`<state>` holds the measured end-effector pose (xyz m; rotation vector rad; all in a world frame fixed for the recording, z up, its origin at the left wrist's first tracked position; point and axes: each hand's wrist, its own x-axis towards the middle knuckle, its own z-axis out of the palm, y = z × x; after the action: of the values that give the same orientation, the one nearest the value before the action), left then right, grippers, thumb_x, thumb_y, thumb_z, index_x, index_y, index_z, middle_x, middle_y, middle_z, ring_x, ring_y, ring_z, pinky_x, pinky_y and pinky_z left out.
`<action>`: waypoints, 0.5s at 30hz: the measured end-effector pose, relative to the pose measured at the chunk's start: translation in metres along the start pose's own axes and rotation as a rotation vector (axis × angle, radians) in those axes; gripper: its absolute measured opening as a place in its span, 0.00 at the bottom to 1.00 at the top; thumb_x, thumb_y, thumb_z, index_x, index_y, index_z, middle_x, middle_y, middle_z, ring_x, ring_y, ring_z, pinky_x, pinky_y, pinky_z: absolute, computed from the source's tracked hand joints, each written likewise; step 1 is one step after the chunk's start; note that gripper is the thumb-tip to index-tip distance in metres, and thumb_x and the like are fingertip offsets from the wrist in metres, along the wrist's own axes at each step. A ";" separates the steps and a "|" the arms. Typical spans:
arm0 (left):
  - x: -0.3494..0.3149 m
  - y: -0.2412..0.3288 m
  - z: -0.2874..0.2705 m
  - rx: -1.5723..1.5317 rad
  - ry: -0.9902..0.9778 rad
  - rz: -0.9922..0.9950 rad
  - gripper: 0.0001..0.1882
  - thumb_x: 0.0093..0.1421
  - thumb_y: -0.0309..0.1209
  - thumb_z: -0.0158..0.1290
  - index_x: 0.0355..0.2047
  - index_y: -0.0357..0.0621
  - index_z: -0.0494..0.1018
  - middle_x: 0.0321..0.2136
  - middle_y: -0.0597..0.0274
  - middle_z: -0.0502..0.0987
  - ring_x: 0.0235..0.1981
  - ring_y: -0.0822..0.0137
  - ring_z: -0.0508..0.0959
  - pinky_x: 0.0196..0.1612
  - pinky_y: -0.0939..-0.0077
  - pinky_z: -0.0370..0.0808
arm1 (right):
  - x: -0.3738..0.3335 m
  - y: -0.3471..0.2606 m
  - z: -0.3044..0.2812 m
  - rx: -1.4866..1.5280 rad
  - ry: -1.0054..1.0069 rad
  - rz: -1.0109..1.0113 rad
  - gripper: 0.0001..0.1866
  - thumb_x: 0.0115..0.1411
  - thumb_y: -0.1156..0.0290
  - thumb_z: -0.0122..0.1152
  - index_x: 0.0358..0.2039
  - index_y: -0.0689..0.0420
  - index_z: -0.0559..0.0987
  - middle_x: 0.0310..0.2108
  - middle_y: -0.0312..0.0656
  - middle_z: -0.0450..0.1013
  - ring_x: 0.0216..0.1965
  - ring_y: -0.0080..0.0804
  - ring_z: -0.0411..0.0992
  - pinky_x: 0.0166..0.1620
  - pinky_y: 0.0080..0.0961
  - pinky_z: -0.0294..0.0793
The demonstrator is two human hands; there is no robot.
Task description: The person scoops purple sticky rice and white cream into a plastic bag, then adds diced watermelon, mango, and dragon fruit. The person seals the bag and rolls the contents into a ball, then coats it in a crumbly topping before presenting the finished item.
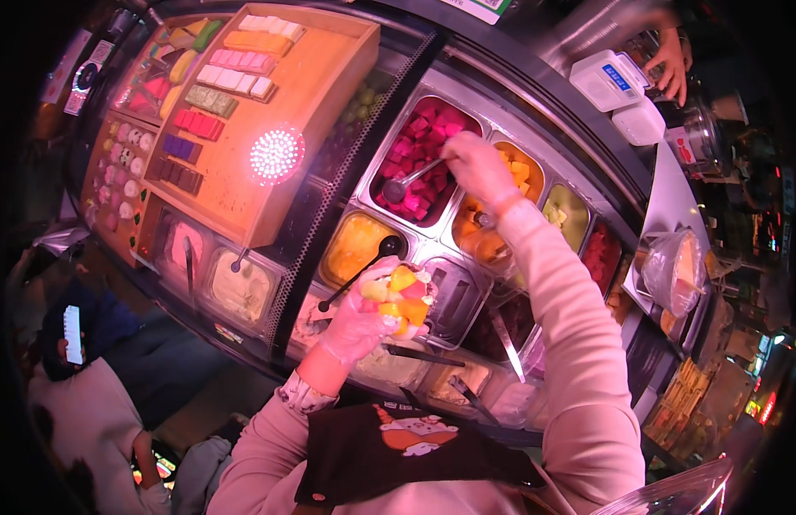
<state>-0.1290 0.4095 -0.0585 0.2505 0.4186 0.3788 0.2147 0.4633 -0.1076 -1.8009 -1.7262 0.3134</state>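
Note:
My left hand, in a thin see-through glove, is closed around a portion of cut fruit in yellow and orange chunks. What contains the fruit is mostly hidden by my fingers. Over the far part of the counter, my right hand grips the handle of a spoon. Its bowl rests among magenta fruit cubes, which look like dragon fruit, in a metal pan. Just right of this hand is a pan of orange fruit cubes. A black ladle lies across a pan of yellow filling, close to my left hand.
Several more pans stand around, including pale green pieces, red pieces and cream-coloured tubs. A wooden tray of coloured blocks stands at left behind a dark divider. Another person's hand is near a white device.

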 end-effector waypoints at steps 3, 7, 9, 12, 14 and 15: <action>0.001 0.003 0.002 -0.022 -0.012 -0.008 0.47 0.51 0.15 0.65 0.69 0.54 0.60 0.64 0.55 0.67 0.63 0.48 0.73 0.54 0.36 0.81 | 0.030 -0.001 0.033 -0.092 -0.341 -0.012 0.08 0.52 0.80 0.60 0.33 0.58 0.81 0.34 0.53 0.78 0.41 0.58 0.77 0.45 0.47 0.76; 0.001 0.006 -0.002 -0.051 0.001 -0.011 0.46 0.52 0.16 0.66 0.69 0.53 0.60 0.64 0.55 0.67 0.62 0.48 0.72 0.53 0.37 0.81 | 0.058 -0.003 0.056 -0.338 -0.674 -0.133 0.09 0.49 0.78 0.62 0.33 0.57 0.82 0.34 0.54 0.78 0.43 0.57 0.77 0.46 0.47 0.76; 0.001 0.006 -0.004 -0.050 0.016 -0.010 0.46 0.52 0.17 0.66 0.70 0.54 0.60 0.64 0.55 0.67 0.62 0.48 0.72 0.53 0.37 0.81 | 0.061 -0.004 0.061 -0.401 -0.689 -0.210 0.07 0.49 0.75 0.64 0.31 0.54 0.84 0.32 0.51 0.79 0.41 0.56 0.78 0.44 0.46 0.77; 0.002 0.005 -0.006 -0.039 0.034 -0.008 0.47 0.52 0.17 0.66 0.70 0.54 0.60 0.65 0.55 0.66 0.63 0.47 0.72 0.53 0.37 0.81 | 0.061 -0.005 0.061 -0.431 -0.702 -0.279 0.05 0.48 0.73 0.65 0.28 0.53 0.84 0.31 0.49 0.80 0.40 0.53 0.78 0.43 0.45 0.77; 0.002 0.005 -0.006 -0.034 0.045 -0.006 0.47 0.52 0.16 0.65 0.70 0.55 0.60 0.65 0.54 0.66 0.63 0.47 0.72 0.54 0.37 0.81 | 0.062 -0.004 0.061 -0.464 -0.776 -0.304 0.04 0.48 0.72 0.65 0.27 0.52 0.84 0.30 0.47 0.80 0.39 0.51 0.79 0.43 0.45 0.77; 0.003 0.004 -0.006 -0.035 0.040 -0.010 0.47 0.52 0.16 0.65 0.70 0.55 0.60 0.65 0.54 0.66 0.63 0.47 0.72 0.54 0.36 0.81 | 0.060 -0.004 0.061 -0.516 -0.788 -0.281 0.05 0.49 0.71 0.65 0.28 0.53 0.85 0.30 0.46 0.81 0.40 0.49 0.80 0.43 0.44 0.78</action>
<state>-0.1308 0.4155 -0.0636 0.2067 0.4522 0.3814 0.1843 0.5371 -0.1384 -1.8649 -2.7879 0.5440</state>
